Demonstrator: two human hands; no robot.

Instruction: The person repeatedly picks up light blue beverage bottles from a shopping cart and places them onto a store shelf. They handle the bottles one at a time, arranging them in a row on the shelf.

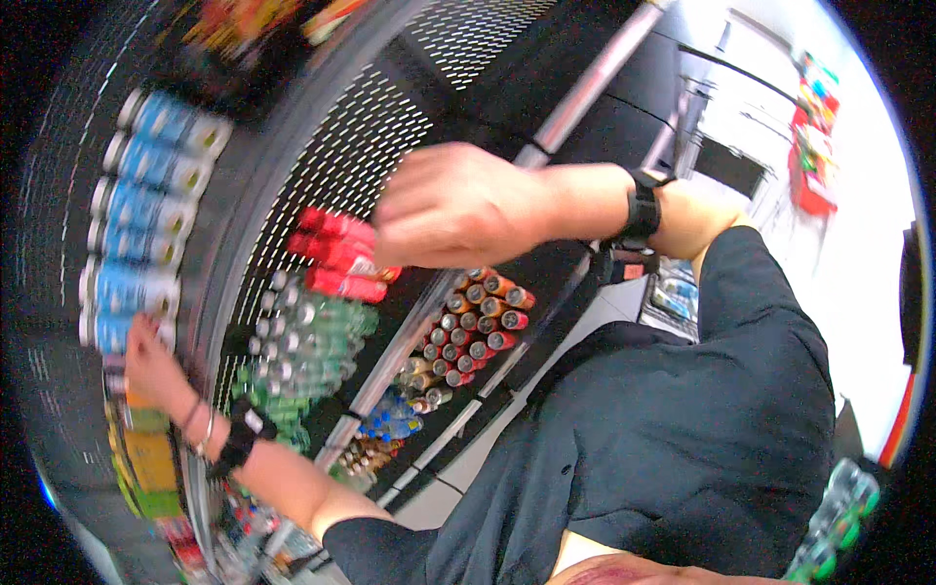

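My left hand [157, 369] is at the upper shelf on the left, its fingers over the end of a row of blue-and-white canisters [139, 292] with pale lids. Motion blur hides whether the fingers grip the end canister or only touch it. My right hand [457, 208] is raised in front of the shelves, back of the hand towards me, fingers curled and mostly hidden. Just beyond it are several red containers [340, 252] on a perforated black shelf [358, 139]. Whether the right hand holds anything cannot be made out.
Clear and green bottles [314, 336] stand beside the red containers. Lower down are rows of cans [475, 322] and blue-capped bottles [391, 417]. Yellow packages [146, 453] continue the canister row. A pale shelf-edge rail [585, 88] crosses near my right wrist. Green-and-clear bottles [837, 523] appear at lower right.
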